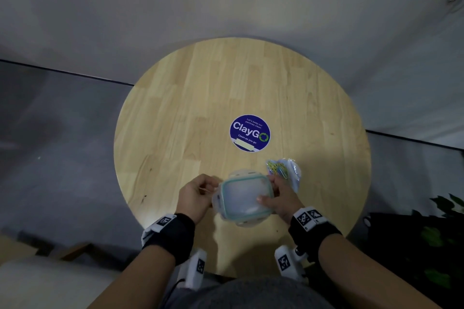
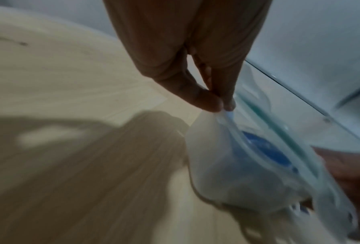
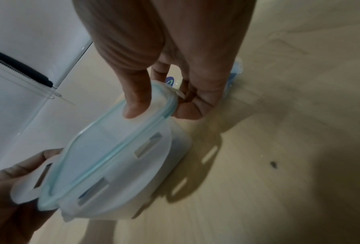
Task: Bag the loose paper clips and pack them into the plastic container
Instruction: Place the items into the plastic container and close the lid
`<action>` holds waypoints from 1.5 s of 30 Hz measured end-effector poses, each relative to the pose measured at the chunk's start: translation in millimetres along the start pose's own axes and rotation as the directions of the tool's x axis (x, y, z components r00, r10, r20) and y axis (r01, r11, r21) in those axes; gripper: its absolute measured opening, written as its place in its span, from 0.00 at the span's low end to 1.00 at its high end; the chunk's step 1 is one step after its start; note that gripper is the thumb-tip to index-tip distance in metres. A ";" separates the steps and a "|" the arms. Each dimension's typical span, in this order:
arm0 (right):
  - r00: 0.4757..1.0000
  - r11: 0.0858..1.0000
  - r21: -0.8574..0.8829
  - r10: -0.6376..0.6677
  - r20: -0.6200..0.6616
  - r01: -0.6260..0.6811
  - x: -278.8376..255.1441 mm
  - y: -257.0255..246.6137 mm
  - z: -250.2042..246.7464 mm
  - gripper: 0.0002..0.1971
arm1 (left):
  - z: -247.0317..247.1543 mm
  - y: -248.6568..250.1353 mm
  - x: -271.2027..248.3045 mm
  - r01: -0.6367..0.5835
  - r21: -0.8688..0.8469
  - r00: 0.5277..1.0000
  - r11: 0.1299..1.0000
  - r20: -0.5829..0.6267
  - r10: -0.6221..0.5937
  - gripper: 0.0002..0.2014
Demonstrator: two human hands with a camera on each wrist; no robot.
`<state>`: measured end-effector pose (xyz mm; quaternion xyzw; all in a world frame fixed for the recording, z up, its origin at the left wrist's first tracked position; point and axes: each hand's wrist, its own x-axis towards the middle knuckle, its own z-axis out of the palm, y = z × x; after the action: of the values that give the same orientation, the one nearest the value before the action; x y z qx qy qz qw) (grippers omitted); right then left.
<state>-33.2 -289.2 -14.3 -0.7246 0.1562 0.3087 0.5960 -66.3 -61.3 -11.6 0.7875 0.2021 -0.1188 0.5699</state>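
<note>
A translucent plastic container point(image 1: 242, 197) with a teal-sealed lid sits near the front of the round wooden table point(image 1: 188, 120), tilted slightly. Its lid flaps stick outward. My left hand point(image 1: 213, 187) pinches the left flap between thumb and fingertips point(image 2: 209, 102). My right hand point(image 1: 267, 190) grips the right edge, thumb point(image 3: 136, 105) on the lid point(image 3: 95, 153) and fingers curled round the side flap. A clear bag of coloured paper clips point(image 1: 282, 168) lies on the table just behind the right hand; in the right wrist view the bag point(image 3: 236, 72) is mostly hidden.
A round blue ClayGo sticker point(image 1: 249, 133) marks the table's middle, beyond the container. The table's edge curves close on both sides. A dark plant point(image 1: 439, 246) stands low at the right, with grey wall and floor around.
</note>
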 end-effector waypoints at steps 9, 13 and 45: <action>0.988 0.972 -0.231 -0.068 -0.137 0.035 -2.5 -5.6 8.7 0.25 | -2.2 -1.3 -1.8 0.178 -0.378 0.984 0.909 0.043 -0.175 0.07; 0.987 0.970 -0.241 -0.065 -0.147 0.028 -8.9 -14.1 11.8 0.24 | -3.9 -5.5 -5.9 0.151 -0.303 0.987 0.941 0.102 -0.125 0.21; 0.974 0.889 -0.424 0.089 -0.209 -0.172 -3.7 -27.5 10.1 0.15 | 1.3 21.0 5.9 0.333 0.202 0.941 0.921 -0.009 -0.338 0.12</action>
<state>-22.3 -273.4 8.1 -0.8535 0.1851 0.3073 0.3779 -51.4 -67.1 3.3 0.7931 0.3134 -0.2445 0.4615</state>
